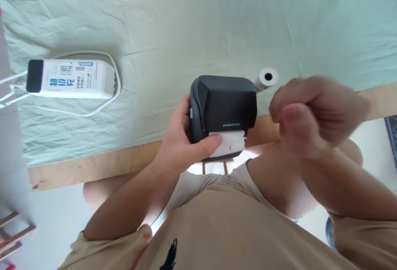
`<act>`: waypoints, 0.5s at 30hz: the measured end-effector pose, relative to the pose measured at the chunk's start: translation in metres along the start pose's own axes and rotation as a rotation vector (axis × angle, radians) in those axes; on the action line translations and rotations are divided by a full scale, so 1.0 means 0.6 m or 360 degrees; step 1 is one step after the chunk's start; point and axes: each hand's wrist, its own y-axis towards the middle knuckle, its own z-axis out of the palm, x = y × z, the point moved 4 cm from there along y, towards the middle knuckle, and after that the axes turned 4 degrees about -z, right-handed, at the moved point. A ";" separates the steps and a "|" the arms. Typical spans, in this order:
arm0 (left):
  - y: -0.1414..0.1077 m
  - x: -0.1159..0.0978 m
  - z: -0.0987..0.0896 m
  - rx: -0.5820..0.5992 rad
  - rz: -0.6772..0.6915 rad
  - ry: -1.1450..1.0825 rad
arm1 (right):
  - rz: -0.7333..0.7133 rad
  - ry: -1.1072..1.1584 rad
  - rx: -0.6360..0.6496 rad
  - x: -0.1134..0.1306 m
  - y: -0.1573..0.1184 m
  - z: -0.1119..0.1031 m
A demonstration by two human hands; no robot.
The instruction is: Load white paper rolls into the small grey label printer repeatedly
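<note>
A dark label printer (229, 102) with a closed lid is at the table's front edge, held in my left hand (186, 137). The thumb presses on the white paper (231, 142) that sticks out below the lid. Off to the printer's right, my right hand (316, 113) is raised, blurred by motion, with its fingers curled in; whether it holds anything cannot be made out. A white paper roll (267, 77) with a black core stands just behind the printer's right side.
A white power strip (74, 78) with a black end and a looped white cable (119, 82) lies at the left on the pale green cloth (173, 26). The table's bare wooden edge (93, 170) runs along the front. Wooden bars (17, 237) show at the lower left.
</note>
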 end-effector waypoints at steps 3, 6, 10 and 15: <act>-0.002 0.006 0.002 0.0092 -0.0015 -0.0119 | -0.0080 0.0086 0.0131 0.014 0.000 0.011; -0.001 0.010 0.006 0.0120 0.0055 -0.0143 | 0.0033 0.0154 0.0287 0.009 0.002 0.023; 0.001 0.010 0.011 0.0051 0.0054 -0.0043 | 0.0201 0.0222 0.0446 -0.001 0.004 0.032; -0.002 0.002 0.013 0.0017 0.0038 -0.0059 | 0.0485 0.0141 0.0488 -0.007 0.006 0.034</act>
